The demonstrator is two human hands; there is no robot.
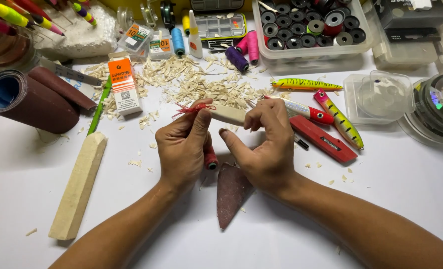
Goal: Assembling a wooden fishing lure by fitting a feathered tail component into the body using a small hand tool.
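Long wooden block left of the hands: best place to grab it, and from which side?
Grip the long wooden block around its middle, coming from above, fingers on its two long flat sides. It lies flat on the white table, running near to far, with bare table on both sides. Its far end is bevelled, so it likely offers poorer purchase.

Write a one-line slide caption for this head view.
Both hands, left hand and right hand, hold a pale wooden blank above sandpaper, amid wood shavings.
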